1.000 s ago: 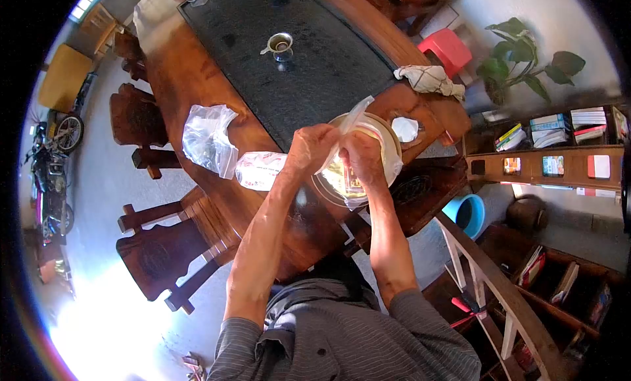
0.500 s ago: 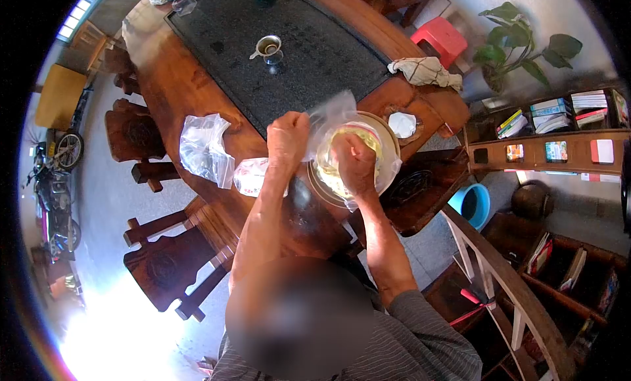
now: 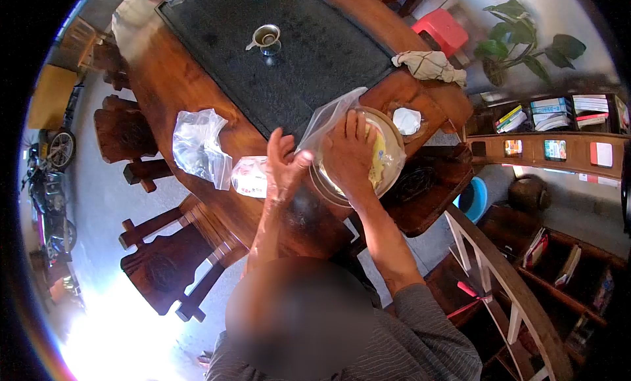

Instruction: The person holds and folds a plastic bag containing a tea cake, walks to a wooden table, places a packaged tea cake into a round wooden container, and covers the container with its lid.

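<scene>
The right hand [image 3: 348, 151] is laid flat, fingers spread, on top of a clear plastic bag [image 3: 328, 121] that covers a round bowl [image 3: 388, 159] near the centre of the frame; nothing is pinched by it, the palm simply presses the film down over the yellowish contents. The left hand [image 3: 284, 164] is held just to the left of the bowl, fingers loosely extended and thumb toward the bag's edge; whether the film is actually nipped between thumb and fingers cannot be told.

The bowl stands on the near edge of a dark wooden table [image 3: 184, 85], just below a black inset mat [image 3: 309, 59]. Immediately left of the left hand a small printed packet [image 3: 248, 176] is lying, and further left a crumpled empty bag [image 3: 197, 144]. A metal strainer cup [image 3: 266, 36] is seen on the mat toward the top of the frame, a folded cloth [image 3: 427, 64] at upper right, and a small white lid [image 3: 406, 120] just right of the bowl.

The step in hand appears to be the wrapping or bagging of the bowl: the film is being smoothed over its top. The next move would probably call for the loose flap at the upper left of the bowl to be drawn taut and tucked round the rim while the bowl is steadied.
</scene>
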{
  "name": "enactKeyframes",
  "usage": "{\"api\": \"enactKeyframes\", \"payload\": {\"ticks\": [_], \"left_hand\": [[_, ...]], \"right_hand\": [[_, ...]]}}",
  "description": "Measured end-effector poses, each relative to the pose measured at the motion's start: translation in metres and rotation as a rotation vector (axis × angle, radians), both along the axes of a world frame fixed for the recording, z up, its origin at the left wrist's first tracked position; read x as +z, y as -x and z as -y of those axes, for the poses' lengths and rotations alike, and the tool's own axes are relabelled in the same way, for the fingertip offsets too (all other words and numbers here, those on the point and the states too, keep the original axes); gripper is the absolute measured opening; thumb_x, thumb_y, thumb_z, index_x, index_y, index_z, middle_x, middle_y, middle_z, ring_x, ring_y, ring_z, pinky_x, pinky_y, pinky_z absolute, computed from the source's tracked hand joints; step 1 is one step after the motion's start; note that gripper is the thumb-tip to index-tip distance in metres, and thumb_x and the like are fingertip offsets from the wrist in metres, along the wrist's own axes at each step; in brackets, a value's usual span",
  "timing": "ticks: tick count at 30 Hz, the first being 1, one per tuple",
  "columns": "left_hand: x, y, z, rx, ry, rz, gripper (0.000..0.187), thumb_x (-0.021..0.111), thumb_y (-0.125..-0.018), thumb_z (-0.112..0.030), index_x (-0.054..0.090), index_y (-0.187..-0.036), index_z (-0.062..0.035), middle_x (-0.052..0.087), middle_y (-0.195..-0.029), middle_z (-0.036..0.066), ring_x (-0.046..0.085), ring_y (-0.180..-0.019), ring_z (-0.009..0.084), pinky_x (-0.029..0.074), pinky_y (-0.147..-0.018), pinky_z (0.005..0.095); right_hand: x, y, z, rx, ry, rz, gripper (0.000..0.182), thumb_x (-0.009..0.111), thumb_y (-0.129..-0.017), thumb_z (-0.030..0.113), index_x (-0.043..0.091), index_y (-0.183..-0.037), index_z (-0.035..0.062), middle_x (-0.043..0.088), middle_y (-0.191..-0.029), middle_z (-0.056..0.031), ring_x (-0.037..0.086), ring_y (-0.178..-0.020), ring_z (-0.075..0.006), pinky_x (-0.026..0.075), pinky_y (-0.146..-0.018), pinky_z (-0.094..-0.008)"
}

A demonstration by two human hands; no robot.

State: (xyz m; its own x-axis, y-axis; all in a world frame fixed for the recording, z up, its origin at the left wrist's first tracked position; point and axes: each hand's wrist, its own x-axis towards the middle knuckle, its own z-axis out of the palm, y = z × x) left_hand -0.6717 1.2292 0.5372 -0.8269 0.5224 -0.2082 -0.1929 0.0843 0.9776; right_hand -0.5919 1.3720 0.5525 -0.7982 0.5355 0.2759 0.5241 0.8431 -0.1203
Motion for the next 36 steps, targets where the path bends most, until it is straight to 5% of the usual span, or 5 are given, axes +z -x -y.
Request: {"api": "enactKeyframes", "payload": {"ticks": [6,9,16,30,36], "left_hand": [[0.019,-0.006,-0.026,-0.159,0.134,0.127,0.056,0.074,-0.089,-0.031,0.059,-0.133,0.0005,0.069,-0.118,0.014,0.064,-0.106,0.0195,0.051,-0.091,0.0309],[0.004,-0.006,-0.032,-0.080,-0.010,0.019,0.037,0.065,-0.097,-0.027,0.070,-0.116,0.0036,0.071,-0.113,0.013,0.062,-0.107,0.0195,0.050,-0.091,0.0326],[0.002,-0.021,-0.038,0.075,0.191,-0.116,0.025,0.055,-0.098,-0.013,0.072,-0.111,0.0012,0.074,-0.096,0.011,0.067,-0.085,0.0159,0.053,-0.074,0.0304],[-0.002,-0.014,-0.040,-0.032,0.014,0.003,0.032,0.070,-0.092,-0.020,0.069,-0.116,0.0003,0.072,-0.105,0.009,0.065,-0.093,0.0164,0.052,-0.084,0.0305],[-0.008,-0.016,-0.042,0.101,0.177,0.090,0.030,0.069,-0.092,-0.021,0.070,-0.113,0.0001,0.073,-0.099,0.010,0.066,-0.090,0.0166,0.052,-0.081,0.0307]], "right_hand": [[-0.004,0.003,-0.005,0.032,0.047,0.080,0.060,0.052,-0.097,0.039,0.047,-0.139,-0.0035,0.043,-0.146,-0.0249,0.036,-0.140,-0.0427,0.025,-0.112,-0.0623],[-0.001,-0.008,-0.013,0.113,0.172,-0.176,0.059,0.050,-0.098,0.039,0.047,-0.139,-0.0028,0.043,-0.146,-0.0268,0.036,-0.138,-0.0450,0.025,-0.111,-0.0644],[0.029,-0.045,-0.009,-0.074,0.062,-0.126,0.050,0.054,-0.097,0.032,0.050,-0.135,-0.0021,0.047,-0.139,-0.0290,0.041,-0.131,-0.0461,0.027,-0.106,-0.0612],[0.027,-0.018,-0.020,0.153,0.044,0.099,0.046,0.052,-0.096,0.032,0.052,-0.129,-0.0001,0.052,-0.132,-0.0217,0.045,-0.126,-0.0390,0.034,-0.097,-0.0574],[0.035,-0.018,-0.017,0.070,-0.041,-0.128,0.041,0.058,-0.090,0.025,0.058,-0.121,-0.0019,0.051,-0.132,-0.0248,0.047,-0.122,-0.0383,0.035,-0.098,-0.0549]]}}
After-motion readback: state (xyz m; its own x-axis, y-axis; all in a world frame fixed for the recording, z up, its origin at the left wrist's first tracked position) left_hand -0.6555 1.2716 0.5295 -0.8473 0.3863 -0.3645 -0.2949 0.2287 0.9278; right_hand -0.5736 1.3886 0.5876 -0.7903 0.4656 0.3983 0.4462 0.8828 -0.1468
